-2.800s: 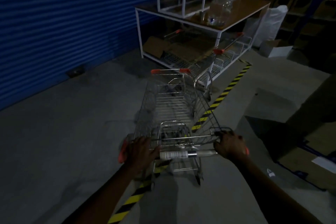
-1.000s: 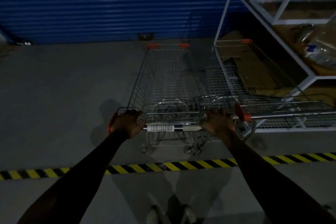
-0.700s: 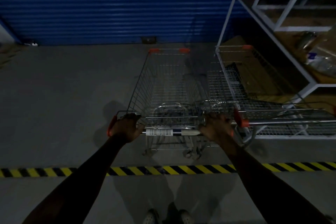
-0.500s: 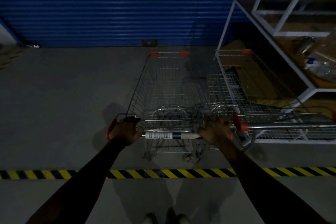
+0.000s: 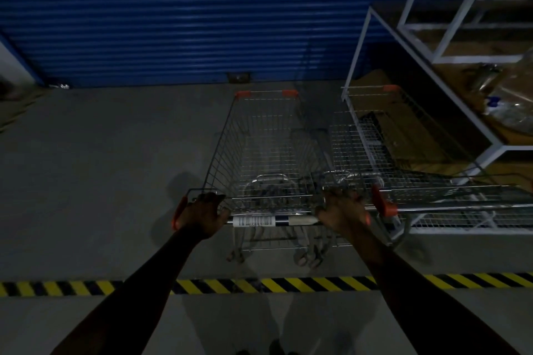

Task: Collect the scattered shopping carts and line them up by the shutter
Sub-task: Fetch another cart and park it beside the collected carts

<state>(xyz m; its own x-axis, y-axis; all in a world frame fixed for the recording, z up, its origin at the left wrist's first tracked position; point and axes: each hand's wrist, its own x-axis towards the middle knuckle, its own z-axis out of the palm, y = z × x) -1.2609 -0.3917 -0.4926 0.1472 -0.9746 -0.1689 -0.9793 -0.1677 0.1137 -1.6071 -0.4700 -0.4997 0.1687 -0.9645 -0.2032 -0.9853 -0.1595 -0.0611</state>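
Handle bar (image 5: 271,221) of the shopping cart (image 5: 259,147) is being gripped by the left hand (image 5: 202,215) and right hand (image 5: 343,210), fingers (image 5: 212,199) clenched round its ends; the cart is being pointed at the shutter (image 5: 173,23), beside another cart (image 5: 403,153); stiff, light, probably free-rolling, it is likely being steered best there

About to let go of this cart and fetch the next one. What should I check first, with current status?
1. Grip of left hand on cart handle: ok.
2. Grip of right hand on it: ok.
3. Nose of held cart pointing at shutter: ok.
4. Parallel beside neighbouring cart: ok.
5. Baskets apart, not snagged: cannot tell.
6. Its wheels beyond striped floor tape: ok.
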